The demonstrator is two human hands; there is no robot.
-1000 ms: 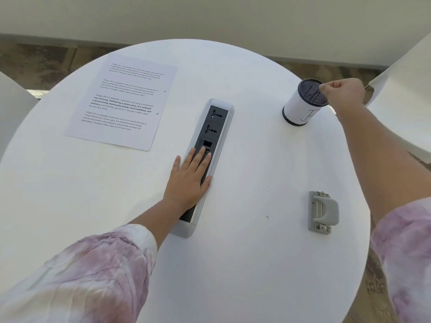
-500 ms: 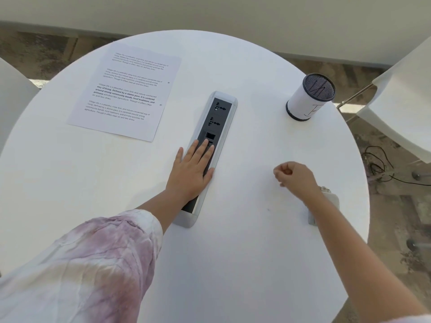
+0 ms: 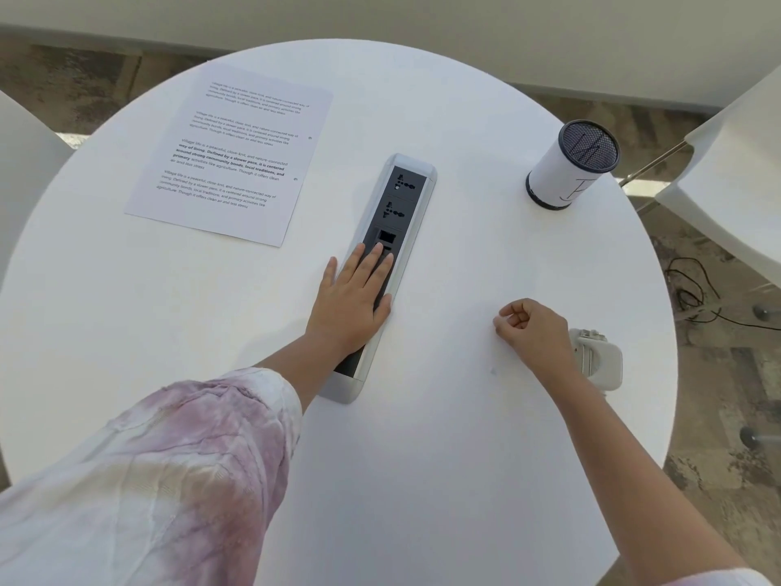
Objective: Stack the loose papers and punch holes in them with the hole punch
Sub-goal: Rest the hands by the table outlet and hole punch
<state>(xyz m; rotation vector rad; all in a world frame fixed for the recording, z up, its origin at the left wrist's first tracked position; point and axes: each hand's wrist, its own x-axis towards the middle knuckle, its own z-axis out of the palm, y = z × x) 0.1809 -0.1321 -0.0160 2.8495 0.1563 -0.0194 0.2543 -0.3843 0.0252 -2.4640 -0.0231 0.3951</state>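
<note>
**Papers lie punched, hands rest away from them**

The papers [image 3: 230, 156] lie flat at the far left of the worktop [image 3: 443, 458], printed side up, edges aligned, with two small holes at the right margin. The task looks almost finished; next, perhaps only checking. The hole punch [image 3: 600, 359] sits near the right edge, just beside the right hand [image 3: 534, 332], whose grip is curled and holds nothing. The left hand [image 3: 353, 298] rests flat, fingers spread, on the socket strip [image 3: 395, 213].
</note>
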